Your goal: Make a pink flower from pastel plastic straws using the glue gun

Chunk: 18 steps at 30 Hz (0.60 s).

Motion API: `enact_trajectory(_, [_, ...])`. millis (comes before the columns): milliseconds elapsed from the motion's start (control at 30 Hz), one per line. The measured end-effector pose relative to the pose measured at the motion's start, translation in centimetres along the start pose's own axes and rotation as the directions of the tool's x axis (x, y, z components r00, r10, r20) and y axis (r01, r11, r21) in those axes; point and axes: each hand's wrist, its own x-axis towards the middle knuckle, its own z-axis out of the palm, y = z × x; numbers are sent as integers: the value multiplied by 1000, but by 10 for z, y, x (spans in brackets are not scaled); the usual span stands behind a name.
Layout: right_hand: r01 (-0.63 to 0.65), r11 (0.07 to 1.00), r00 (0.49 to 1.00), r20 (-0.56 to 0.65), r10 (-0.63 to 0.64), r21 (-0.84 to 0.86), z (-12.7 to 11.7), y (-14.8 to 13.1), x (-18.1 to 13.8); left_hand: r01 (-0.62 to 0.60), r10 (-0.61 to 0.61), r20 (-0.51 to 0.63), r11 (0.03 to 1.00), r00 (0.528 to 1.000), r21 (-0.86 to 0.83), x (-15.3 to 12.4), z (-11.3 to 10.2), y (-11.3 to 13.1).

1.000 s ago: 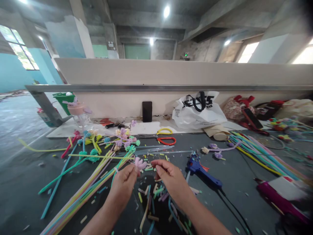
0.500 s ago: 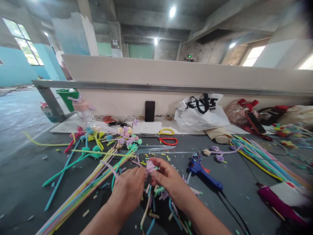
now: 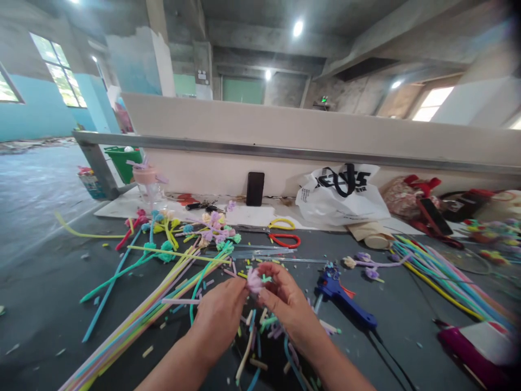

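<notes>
Both my hands meet low in the middle of the view over a dark table. My left hand [image 3: 222, 315] and my right hand [image 3: 285, 301] pinch a small fuzzy lilac flower [image 3: 254, 281] made of pipe cleaner between their fingertips. A lilac pipe-cleaner stem [image 3: 179, 301] trails left from the left hand. Short cut pieces of coloured pipe cleaner [image 3: 260, 326] lie under the hands. A blue glue gun [image 3: 344, 300] lies just right of the right hand.
Long coloured pipe cleaners [image 3: 134, 320] fan out at the left, another bundle [image 3: 439, 271] at the right. Finished flowers [image 3: 211, 233], red and yellow scissors [image 3: 285, 239], a metal ruler [image 3: 252, 252], a black phone [image 3: 255, 188] and a white bag [image 3: 342, 195] lie farther back.
The hands have come together: the right hand has joined the left on the lilac flower. The view has drifted, so everything sits slightly lower and to the right.
</notes>
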Motion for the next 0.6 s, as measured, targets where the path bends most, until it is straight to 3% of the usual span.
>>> enact_trajectory(67, [54,998,997,-49,-53,22,-2,-1,0,118,-165,-96,920,982,-373,4,-7,1])
enact_trajectory(100, [75,997,994,-78,-73,21,-3,0,0,161,-259,-89,797,962,-582,6,-12,3])
enact_trajectory(167, [99,995,987,-130,-97,11,-6,1,2,177,-342,18,441,939,-880,11,-25,5])
enact_trajectory(233, [106,994,983,-150,-104,0,-6,3,4,140,-294,96,133,951,-981,15,-38,6])
enact_trajectory(300, [100,995,982,-158,-100,-10,-4,6,5,104,-236,115,-59,965,-993,18,-48,4])
enact_trajectory(433, [104,994,980,-170,-108,-34,-1,8,5,112,-146,155,-268,977,-957,17,-55,-3])
enact_trajectory(600, [74,996,982,-173,-79,-40,-3,10,6,149,-93,193,-352,977,-924,15,-53,-6])
